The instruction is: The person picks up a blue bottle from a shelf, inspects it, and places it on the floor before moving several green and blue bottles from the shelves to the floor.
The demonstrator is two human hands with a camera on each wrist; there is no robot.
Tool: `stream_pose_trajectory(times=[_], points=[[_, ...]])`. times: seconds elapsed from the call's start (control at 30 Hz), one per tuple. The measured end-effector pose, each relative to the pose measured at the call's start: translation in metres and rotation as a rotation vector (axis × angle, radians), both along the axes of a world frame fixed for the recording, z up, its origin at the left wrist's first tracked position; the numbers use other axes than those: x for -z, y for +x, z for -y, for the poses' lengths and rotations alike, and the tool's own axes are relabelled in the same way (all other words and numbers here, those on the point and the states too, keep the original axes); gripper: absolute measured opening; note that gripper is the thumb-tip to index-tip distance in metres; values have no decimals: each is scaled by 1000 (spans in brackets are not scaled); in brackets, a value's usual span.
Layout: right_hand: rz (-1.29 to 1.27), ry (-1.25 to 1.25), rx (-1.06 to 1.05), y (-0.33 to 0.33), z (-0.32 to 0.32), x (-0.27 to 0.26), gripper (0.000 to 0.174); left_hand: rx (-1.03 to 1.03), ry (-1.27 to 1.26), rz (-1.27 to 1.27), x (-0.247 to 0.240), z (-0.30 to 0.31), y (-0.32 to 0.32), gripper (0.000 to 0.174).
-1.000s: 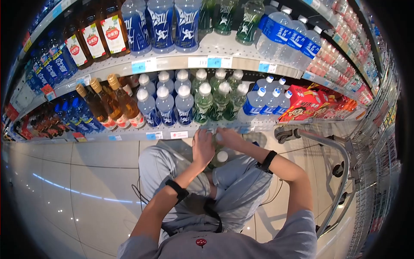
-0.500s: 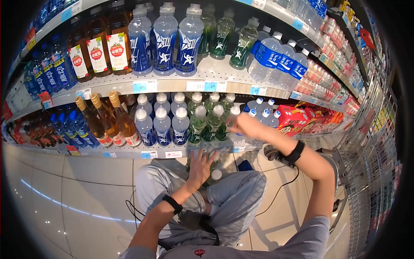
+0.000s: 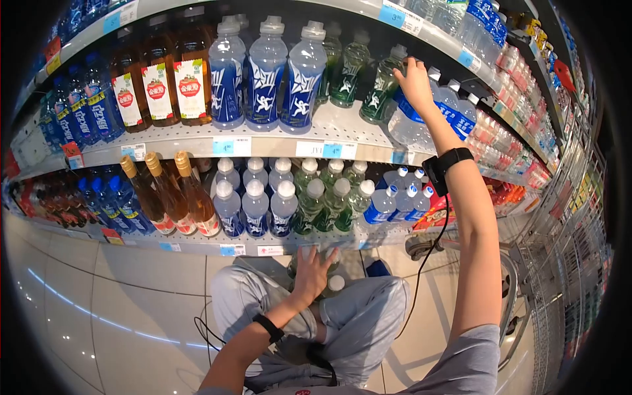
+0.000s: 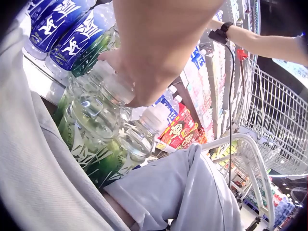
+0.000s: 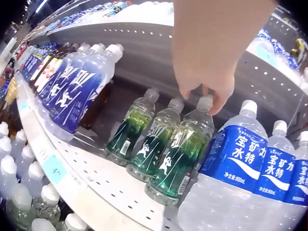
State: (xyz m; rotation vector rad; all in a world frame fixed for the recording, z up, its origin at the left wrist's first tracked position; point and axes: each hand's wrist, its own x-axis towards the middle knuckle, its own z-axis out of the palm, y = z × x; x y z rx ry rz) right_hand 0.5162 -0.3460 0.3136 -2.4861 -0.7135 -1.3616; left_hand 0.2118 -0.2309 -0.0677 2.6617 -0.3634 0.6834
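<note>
On the upper shelf, my right hand (image 3: 416,84) reaches to the front green sports-drink bottle (image 5: 182,159). In the right wrist view its fingertips (image 5: 219,102) pinch the white cap from both sides, and the bottle stands upright on the perforated shelf. Two similar green bottles (image 5: 155,144) line up behind it. Low between the bent knees, my left hand (image 3: 311,278) rests with fingers spread over the tops of several clear bottles with green labels (image 4: 96,118). These bottles stand at the foot of the shelving, partly hidden by the hand and trousers.
Large blue-labelled water bottles (image 5: 240,154) stand just right of the pinched bottle; blue sports-drink bottles (image 3: 266,79) are to its left. Below, the lower shelf (image 3: 197,245) holds rows of drinks. A wire shopping cart (image 3: 559,263) is at the right, and a cable (image 3: 431,253) hangs from the right wrist.
My right hand has left the bottles by the knees, risen past the lower shelf and come to the green bottle's cap above. The left hand stays low on the bottles.
</note>
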Motion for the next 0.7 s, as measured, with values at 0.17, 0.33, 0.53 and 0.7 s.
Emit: stream_pose_trajectory(times=[0.17, 0.33, 0.53, 0.7], points=[[29, 72, 73, 46, -4, -7, 60, 27, 24, -84, -15, -3, -6, 67], [-81, 171, 29, 86, -12, -13, 63, 17, 78, -165, -8, 0, -2, 68], [3, 108, 55, 78, -14, -14, 68, -19, 173, -192, -10, 2, -2, 75], [176, -221, 186, 57, -13, -15, 79, -35, 214, -223, -15, 3, -2, 76]])
